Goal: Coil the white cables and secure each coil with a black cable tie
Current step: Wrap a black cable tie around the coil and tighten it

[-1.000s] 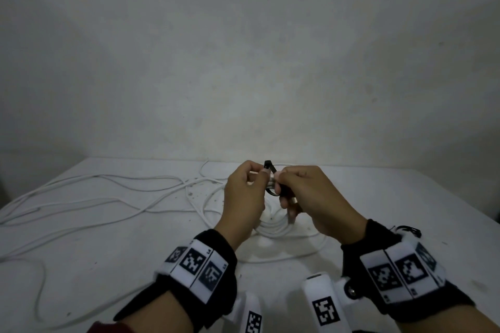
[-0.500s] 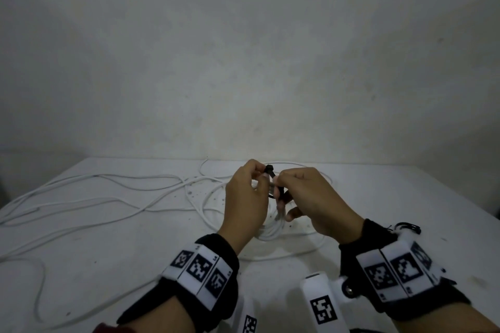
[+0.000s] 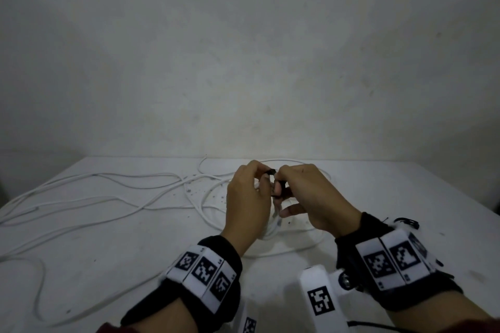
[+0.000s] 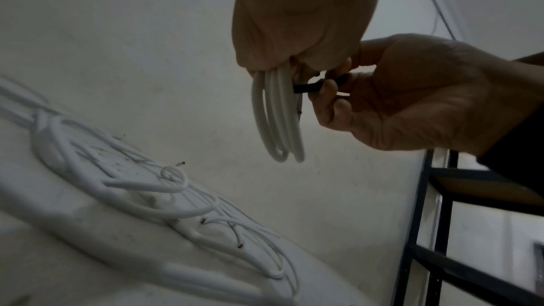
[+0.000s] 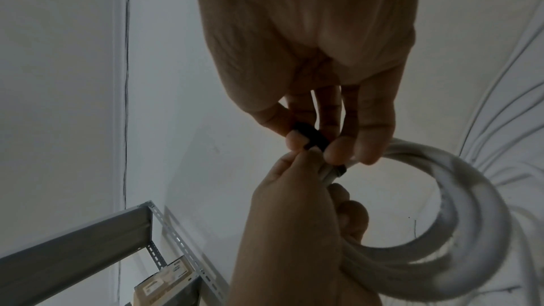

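Observation:
Above the middle of the white table [image 3: 108, 246], my left hand [image 3: 250, 192] grips a small coil of white cable [image 4: 278, 120], whose loops hang down from the fist. My right hand [image 3: 305, 192] pinches a black cable tie [image 5: 312, 137] between thumb and fingers, right against the top of the coil [image 5: 459, 213]. In the head view the tie [image 3: 278, 186] shows only as a dark bit between the two hands, which touch each other. How far the tie wraps round the coil is hidden by fingers.
Long loose white cables [image 3: 108, 197] sprawl over the left and far part of the table, some lying under my hands [image 4: 165, 197]. A small black item [image 3: 405, 222] lies near the right wrist. A metal shelf frame [image 4: 435, 229] stands beside the table.
Both hands have stayed together over the coil and drifted slightly up and away from me. The fingers have shifted on the tie; the coil stays in the left hand.

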